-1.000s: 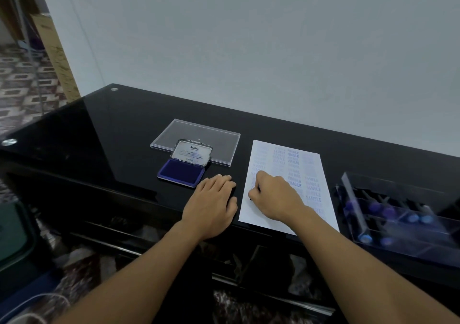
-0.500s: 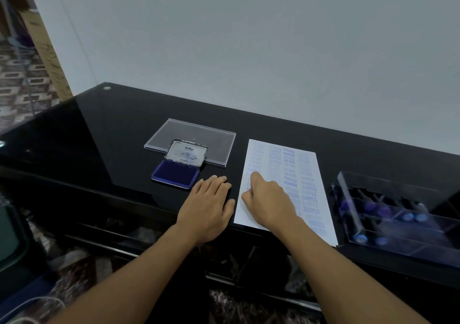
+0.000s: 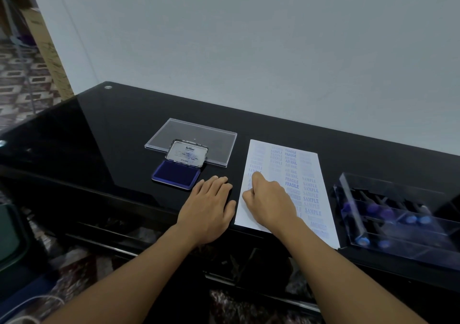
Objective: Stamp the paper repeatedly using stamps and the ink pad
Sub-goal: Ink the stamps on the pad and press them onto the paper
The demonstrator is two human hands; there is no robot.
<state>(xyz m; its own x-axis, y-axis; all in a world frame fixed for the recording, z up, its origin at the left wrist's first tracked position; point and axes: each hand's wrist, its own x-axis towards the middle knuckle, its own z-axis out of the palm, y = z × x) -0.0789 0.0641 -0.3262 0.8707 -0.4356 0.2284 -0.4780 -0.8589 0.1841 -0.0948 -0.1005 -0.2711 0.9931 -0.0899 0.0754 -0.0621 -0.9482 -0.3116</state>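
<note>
Pressure is what this step asks of you. Your right hand [image 3: 270, 199] is closed into a fist on the left column of the paper [image 3: 308, 164], and from its posture I judge it is pressing a stamp down; the stamp itself is hidden inside the fist, so I cannot tell what it clasps. Push straight down, hold a beat, then lift vertically so the print does not smear or double.

Your left hand [image 3: 210, 207] lies flat and empty on the black glass table [image 3: 99, 134], just beside the paper's left edge rather than on it. Consider sliding its fingertips onto the sheet's margin: the glossy top looks slick, and the paper's near edge sits at the table's front lip, so a sideways nudge could shift it.

The sheet already carries blue columns reading FRAGILE, AIR MAIL, SAMPLE and AMENDED, with many prints pale. The left column looks faint, which suggests re-inking more often. The open ink pad [image 3: 176, 174], its blue bed exposed and lid propped up, sits to the left of the paper beyond your left hand, resting partly against a clear plastic lid [image 3: 191, 136]. Tap the stamp there evenly before the next print.

Other stamps wait in the clear stamp case [image 3: 398, 221] to the right of the paper, within easy reach for a change.
</note>
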